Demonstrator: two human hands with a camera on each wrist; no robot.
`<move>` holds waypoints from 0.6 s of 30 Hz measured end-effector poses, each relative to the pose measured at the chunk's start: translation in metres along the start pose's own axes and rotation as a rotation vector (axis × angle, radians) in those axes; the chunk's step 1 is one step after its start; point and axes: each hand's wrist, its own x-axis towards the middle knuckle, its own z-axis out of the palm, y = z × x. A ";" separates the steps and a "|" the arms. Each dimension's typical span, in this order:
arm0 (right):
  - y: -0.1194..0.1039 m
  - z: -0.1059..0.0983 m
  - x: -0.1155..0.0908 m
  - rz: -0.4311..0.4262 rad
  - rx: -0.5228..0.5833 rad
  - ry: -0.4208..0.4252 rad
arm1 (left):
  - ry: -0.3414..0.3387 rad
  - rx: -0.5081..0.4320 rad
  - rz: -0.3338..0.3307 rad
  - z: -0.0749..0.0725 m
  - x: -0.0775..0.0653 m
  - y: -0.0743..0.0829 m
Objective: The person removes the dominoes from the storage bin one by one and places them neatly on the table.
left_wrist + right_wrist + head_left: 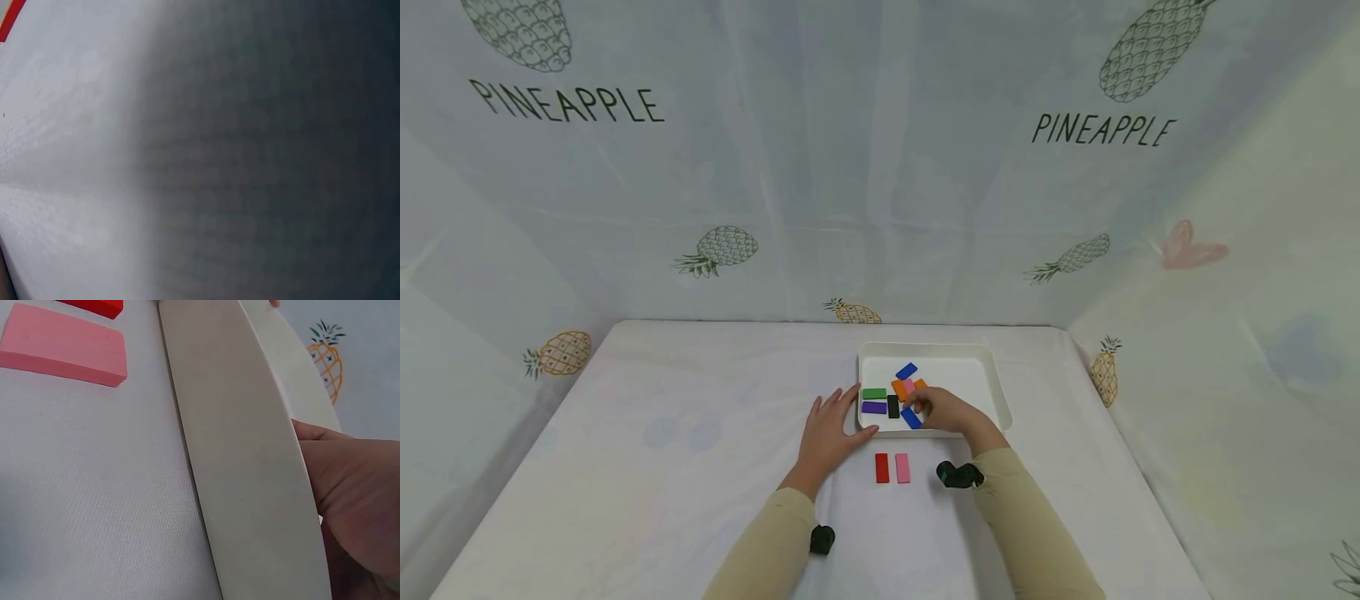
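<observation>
In the head view a white tray (955, 367) holds several coloured blocks. My left hand (829, 433) touches its left edge with fingers spread, the thumb at the near rim. Inside the tray, my right hand (951, 411) reaches down over the blocks with bent fingers; whether they pinch one is hidden. Close to these fingers are a blue block (911, 417), a black block (892, 407) and an orange block (898, 390). In the right wrist view the tray wall (244, 462) covers the fingertips. The left wrist view is mostly dark and blurred.
A red block (882, 468) and a pink block (902, 468) lie side by side on the white cloth, in front of the tray. Further in the tray are a green block (874, 393), a purple block (874, 407) and another blue block (906, 371).
</observation>
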 end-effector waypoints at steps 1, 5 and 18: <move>0.000 0.000 0.000 0.000 -0.001 0.002 | 0.001 0.002 0.000 0.000 0.000 0.000; 0.001 -0.001 -0.001 0.000 -0.001 0.004 | 0.004 0.008 0.000 0.001 0.000 0.000; 0.002 -0.014 -0.002 0.083 0.074 -0.019 | -0.001 0.012 0.003 0.000 0.000 0.001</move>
